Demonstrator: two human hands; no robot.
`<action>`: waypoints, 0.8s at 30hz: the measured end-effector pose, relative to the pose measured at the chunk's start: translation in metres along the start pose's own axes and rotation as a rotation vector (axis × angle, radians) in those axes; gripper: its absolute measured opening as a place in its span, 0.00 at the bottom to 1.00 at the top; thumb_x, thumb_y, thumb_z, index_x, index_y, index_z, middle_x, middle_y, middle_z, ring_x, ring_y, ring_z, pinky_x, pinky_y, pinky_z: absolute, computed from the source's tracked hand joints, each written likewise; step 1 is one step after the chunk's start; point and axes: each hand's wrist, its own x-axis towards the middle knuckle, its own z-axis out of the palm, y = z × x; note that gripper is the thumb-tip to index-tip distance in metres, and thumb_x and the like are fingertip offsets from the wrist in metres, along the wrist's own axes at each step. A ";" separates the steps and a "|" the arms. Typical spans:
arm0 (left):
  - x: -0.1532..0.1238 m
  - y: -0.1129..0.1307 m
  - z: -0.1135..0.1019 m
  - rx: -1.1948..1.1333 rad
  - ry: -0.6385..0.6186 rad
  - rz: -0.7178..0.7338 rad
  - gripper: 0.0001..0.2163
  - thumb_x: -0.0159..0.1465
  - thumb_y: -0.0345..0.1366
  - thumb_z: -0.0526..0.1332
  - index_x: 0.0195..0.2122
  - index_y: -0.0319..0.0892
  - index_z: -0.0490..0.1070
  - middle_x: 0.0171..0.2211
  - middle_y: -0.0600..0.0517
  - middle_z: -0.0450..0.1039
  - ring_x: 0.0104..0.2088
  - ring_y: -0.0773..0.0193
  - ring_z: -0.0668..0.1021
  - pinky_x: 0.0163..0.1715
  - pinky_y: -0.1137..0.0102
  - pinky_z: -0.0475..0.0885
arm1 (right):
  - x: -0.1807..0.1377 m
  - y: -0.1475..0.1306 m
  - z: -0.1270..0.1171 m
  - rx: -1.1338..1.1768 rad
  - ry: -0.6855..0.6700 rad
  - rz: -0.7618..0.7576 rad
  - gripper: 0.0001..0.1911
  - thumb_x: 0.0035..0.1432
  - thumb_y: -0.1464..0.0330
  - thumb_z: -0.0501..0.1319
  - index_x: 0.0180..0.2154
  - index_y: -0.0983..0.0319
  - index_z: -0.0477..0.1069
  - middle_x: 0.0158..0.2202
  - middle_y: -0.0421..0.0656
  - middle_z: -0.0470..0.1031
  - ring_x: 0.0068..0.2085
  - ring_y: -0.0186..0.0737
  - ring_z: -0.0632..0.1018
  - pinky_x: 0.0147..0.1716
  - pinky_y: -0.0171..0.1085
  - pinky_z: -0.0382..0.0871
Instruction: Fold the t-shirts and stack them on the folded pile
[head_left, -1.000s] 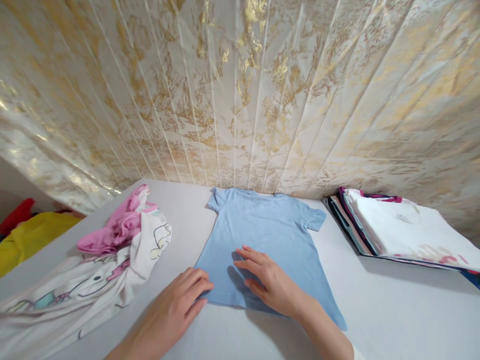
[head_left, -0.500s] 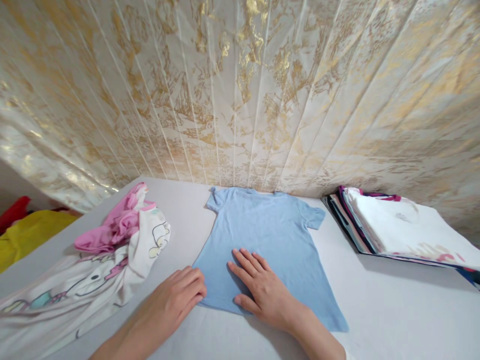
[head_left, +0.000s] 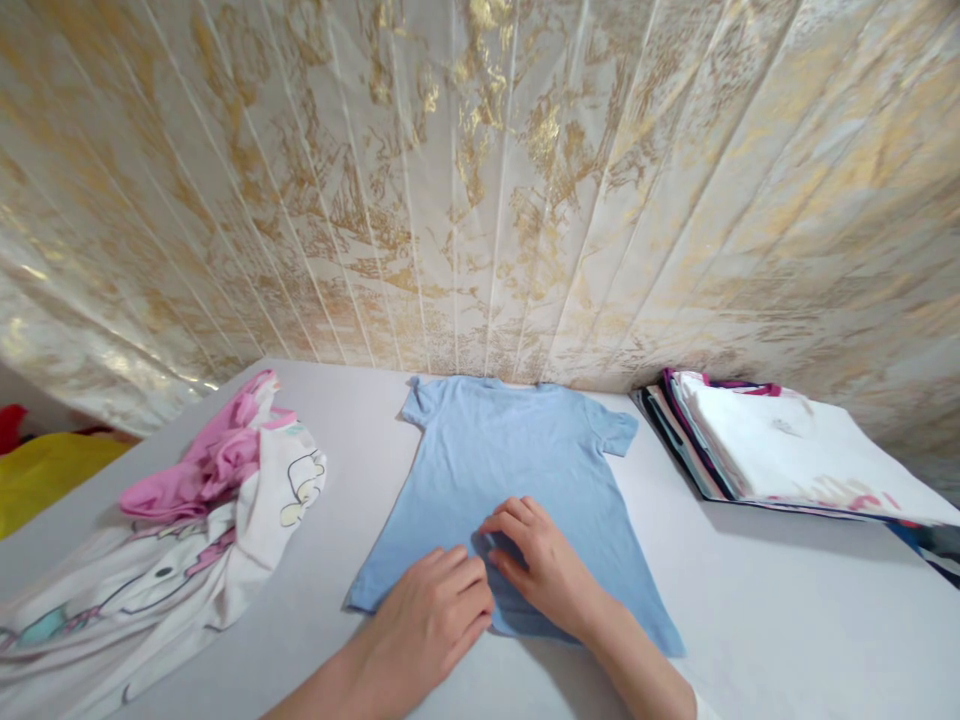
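A short-sleeved, light blue cloth shirt [head_left: 517, 440] lies spread flat on the pale, smooth-topped table [head_left: 787, 620], collar toward the white-and-gold patterned curtain [head_left: 487, 200], hem toward the person. Both sleeves are out and no fold crosses the body, so this piece seems laid out but otherwise at an early stage. At the right, a neat stack of folded garments [head_left: 810, 450], white on top, looks finished; at the left, a crumpled white cloth garment with cartoon prints [head_left: 277, 500] and bunched pink cloth [head_left: 217, 465] look untouched.

The left hand [head_left: 442, 605] rests at the shirt's lower edge, fingers bent; whether it pinches the hem cannot be told. The right hand [head_left: 540, 560] curves loosely over the lower middle, a gap between thumb and fingers, apparently holding nothing.

No container shows; stack and crumpled clothes sit directly on the table, with yellow cloth [head_left: 60, 475] beyond its left edge
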 end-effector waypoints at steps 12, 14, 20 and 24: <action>0.006 -0.007 -0.007 -0.183 0.037 -0.084 0.07 0.68 0.28 0.58 0.32 0.43 0.68 0.31 0.56 0.72 0.33 0.65 0.73 0.37 0.71 0.65 | 0.001 0.008 0.005 -0.067 0.082 0.024 0.15 0.58 0.76 0.61 0.47 0.58 0.71 0.49 0.45 0.70 0.49 0.45 0.69 0.49 0.44 0.66; 0.005 -0.008 -0.007 -0.166 0.016 -0.080 0.07 0.67 0.25 0.57 0.33 0.43 0.69 0.32 0.56 0.72 0.34 0.64 0.73 0.37 0.71 0.65 | 0.001 0.010 0.006 -0.087 0.087 0.020 0.14 0.59 0.75 0.60 0.47 0.58 0.70 0.50 0.46 0.70 0.50 0.45 0.69 0.50 0.45 0.67; 0.001 -0.006 -0.006 -0.128 -0.039 -0.047 0.12 0.63 0.19 0.55 0.36 0.43 0.71 0.35 0.54 0.71 0.36 0.63 0.72 0.36 0.70 0.64 | 0.006 0.011 0.009 -0.278 0.049 0.082 0.22 0.63 0.71 0.56 0.58 0.57 0.65 0.61 0.48 0.65 0.57 0.51 0.67 0.53 0.51 0.65; -0.004 -0.003 -0.008 -0.149 -0.002 -0.020 0.12 0.65 0.20 0.53 0.39 0.43 0.71 0.39 0.52 0.71 0.39 0.62 0.72 0.40 0.69 0.66 | 0.000 0.005 0.011 -0.336 -0.028 0.090 0.25 0.64 0.71 0.53 0.62 0.60 0.61 0.66 0.48 0.58 0.65 0.52 0.58 0.57 0.54 0.61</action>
